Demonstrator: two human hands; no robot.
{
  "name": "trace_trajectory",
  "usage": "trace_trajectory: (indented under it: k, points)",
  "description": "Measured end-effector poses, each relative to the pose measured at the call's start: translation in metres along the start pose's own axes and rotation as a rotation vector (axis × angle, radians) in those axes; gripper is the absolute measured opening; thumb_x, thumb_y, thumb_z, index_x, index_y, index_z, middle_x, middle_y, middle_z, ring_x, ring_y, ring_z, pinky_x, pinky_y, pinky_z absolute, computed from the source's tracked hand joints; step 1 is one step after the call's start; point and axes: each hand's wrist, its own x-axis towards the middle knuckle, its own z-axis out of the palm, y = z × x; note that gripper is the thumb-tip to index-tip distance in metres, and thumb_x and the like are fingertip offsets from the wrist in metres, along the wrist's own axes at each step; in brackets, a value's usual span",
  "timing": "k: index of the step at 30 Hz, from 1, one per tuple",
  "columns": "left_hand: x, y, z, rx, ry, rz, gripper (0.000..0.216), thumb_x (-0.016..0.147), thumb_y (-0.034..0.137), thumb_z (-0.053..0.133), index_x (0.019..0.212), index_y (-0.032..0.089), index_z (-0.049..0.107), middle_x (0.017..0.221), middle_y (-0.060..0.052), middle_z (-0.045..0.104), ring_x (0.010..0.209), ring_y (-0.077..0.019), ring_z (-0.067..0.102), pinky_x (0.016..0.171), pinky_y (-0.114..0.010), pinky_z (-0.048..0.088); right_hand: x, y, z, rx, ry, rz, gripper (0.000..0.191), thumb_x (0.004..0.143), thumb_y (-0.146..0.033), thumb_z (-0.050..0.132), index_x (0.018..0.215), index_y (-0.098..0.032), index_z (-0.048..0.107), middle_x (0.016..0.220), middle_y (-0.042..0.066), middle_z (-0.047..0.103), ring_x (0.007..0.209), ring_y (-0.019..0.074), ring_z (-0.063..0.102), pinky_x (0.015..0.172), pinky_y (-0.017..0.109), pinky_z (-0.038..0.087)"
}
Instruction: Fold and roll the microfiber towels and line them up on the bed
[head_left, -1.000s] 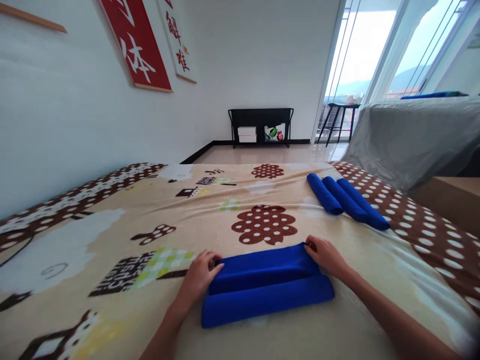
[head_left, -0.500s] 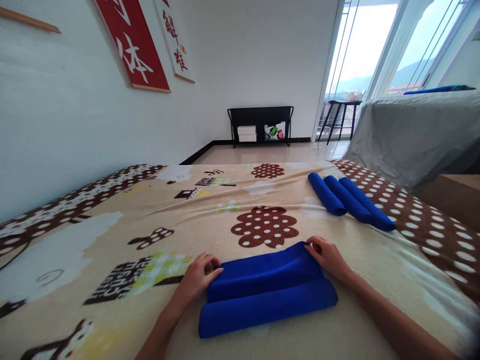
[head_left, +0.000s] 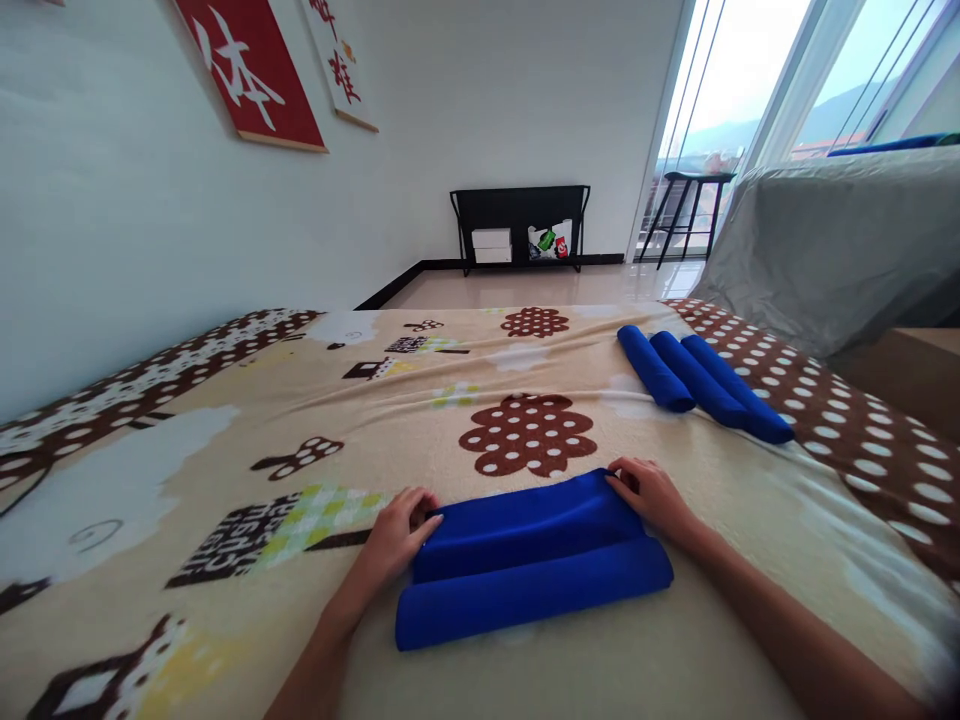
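A blue cloth (head_left: pixel 517 535) lies in front of me on the patterned blanket (head_left: pixel 390 420), its near part folded or rolled into a thick band. My left hand (head_left: pixel 401 525) pinches the cloth's far left corner between thumb and fingers. At the far right corner, my right hand (head_left: pixel 649 495) grips the edge the same way. Between the two hands the far edge runs fairly straight, and the cloth sags slightly behind the band. Both corners are partly hidden by the fingertips.
Several blue cloth rolls (head_left: pixel 701 385) lie side by side at the right of the bed. Beyond the bed stand a black rack (head_left: pixel 521 215) against the wall and a black stool (head_left: pixel 686 210) by the window. A covered piece of furniture (head_left: pixel 840 240) is at the right.
The whole scene sits a little higher in the picture, as the camera has tilted down slightly. Both hands still hold the same corners, and the cloth's shape is nearly unchanged.
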Motion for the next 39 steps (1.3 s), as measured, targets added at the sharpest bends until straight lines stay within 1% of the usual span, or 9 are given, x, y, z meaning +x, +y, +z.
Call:
trace_trajectory:
  k: [11, 15, 18, 21, 24, 27, 32, 35, 39]
  points:
    - [0.002, -0.005, -0.005, -0.028, 0.206, 0.036, 0.024, 0.084, 0.044, 0.057, 0.086, 0.022, 0.062, 0.094, -0.004, 0.062, 0.083, -0.0186, 0.061, 0.069, -0.029, 0.048, 0.000, -0.004, -0.003, -0.002, 0.112, 0.016, 0.034, 0.096, -0.047, 0.041, 0.097, -0.022, 0.064, 0.071, 0.001, 0.061, 0.068, 0.0173, 0.056, 0.073, 0.032, 0.041]
    - [0.005, -0.011, 0.002, 0.004, 0.294, 0.033, 0.022, 0.083, 0.042, 0.057, 0.084, 0.021, 0.063, 0.092, -0.004, 0.063, 0.086, -0.0207, 0.061, 0.079, -0.034, 0.049, 0.001, -0.005, -0.002, -0.036, 0.157, 0.018, 0.036, 0.096, -0.049, 0.042, 0.090, -0.020, 0.063, 0.070, 0.003, 0.061, 0.070, 0.0190, 0.056, 0.083, 0.037, 0.039]
    - [0.000, -0.002, 0.001, 0.037, 0.350, 0.046, 0.021, 0.085, 0.038, 0.055, 0.092, 0.021, 0.065, 0.100, -0.007, 0.066, 0.099, -0.0248, 0.062, 0.094, -0.042, 0.047, 0.000, -0.014, -0.008, -0.051, 0.190, 0.009, 0.037, 0.096, -0.048, 0.042, 0.100, -0.018, 0.064, 0.088, 0.010, 0.066, 0.088, 0.0244, 0.059, 0.092, 0.044, 0.037]
    - [-0.011, 0.025, -0.005, 0.081, 0.132, 0.198, 0.030, 0.091, 0.036, 0.052, 0.117, 0.027, 0.063, 0.130, -0.006, 0.063, 0.125, -0.0247, 0.054, 0.109, -0.046, 0.038, -0.003, -0.034, -0.018, -0.001, 0.095, -0.114, 0.039, 0.096, -0.047, 0.047, 0.123, -0.023, 0.060, 0.123, 0.011, 0.063, 0.117, 0.0249, 0.054, 0.103, 0.044, 0.035]
    - [-0.019, 0.053, -0.006, 0.115, -0.284, 0.357, 0.045, 0.095, 0.039, 0.050, 0.140, 0.037, 0.048, 0.151, -0.003, 0.045, 0.141, -0.0230, 0.039, 0.115, -0.048, 0.031, -0.007, -0.056, -0.028, 0.150, -0.292, -0.279, 0.042, 0.098, -0.049, 0.043, 0.135, -0.033, 0.055, 0.143, 0.005, 0.052, 0.136, 0.0216, 0.043, 0.113, 0.044, 0.030]
    - [-0.018, 0.056, 0.001, 0.137, -0.396, 0.339, 0.051, 0.096, 0.043, 0.049, 0.146, 0.040, 0.038, 0.155, -0.004, 0.037, 0.144, -0.0248, 0.033, 0.116, -0.054, 0.028, -0.009, -0.060, -0.031, 0.204, -0.517, -0.277, 0.043, 0.100, -0.050, 0.039, 0.139, -0.039, 0.051, 0.154, 0.001, 0.038, 0.146, 0.0232, 0.027, 0.119, 0.053, 0.015]
    - [-0.013, 0.013, 0.001, 0.215, -0.230, 0.207, 0.049, 0.096, 0.041, 0.048, 0.144, 0.035, 0.042, 0.151, -0.005, 0.043, 0.141, -0.0238, 0.039, 0.115, -0.053, 0.029, -0.014, -0.025, -0.036, 0.080, -0.374, -0.137, 0.048, 0.099, -0.051, 0.041, 0.145, -0.038, 0.043, 0.156, 0.003, 0.033, 0.146, 0.0240, 0.026, 0.119, 0.054, 0.014]
    - [-0.037, -0.003, -0.006, 0.271, 0.032, 0.166, 0.042, 0.098, 0.035, 0.041, 0.137, 0.031, 0.053, 0.142, -0.005, 0.055, 0.134, -0.0238, 0.049, 0.111, -0.051, 0.038, -0.034, -0.018, -0.044, -0.006, -0.198, -0.041, 0.046, 0.100, -0.047, 0.037, 0.143, -0.034, 0.047, 0.153, 0.005, 0.038, 0.145, 0.0255, 0.029, 0.116, 0.056, 0.021]
    - [-0.098, 0.007, -0.002, 0.434, 0.297, 0.412, 0.053, 0.090, 0.025, 0.047, 0.142, 0.037, 0.047, 0.137, -0.002, 0.061, 0.125, -0.0256, 0.058, 0.102, -0.047, 0.047, -0.084, -0.044, -0.050, -0.092, -0.081, -0.186, 0.042, 0.098, -0.033, 0.043, 0.139, -0.037, 0.051, 0.146, 0.004, 0.049, 0.136, 0.0248, 0.044, 0.112, 0.052, 0.033]
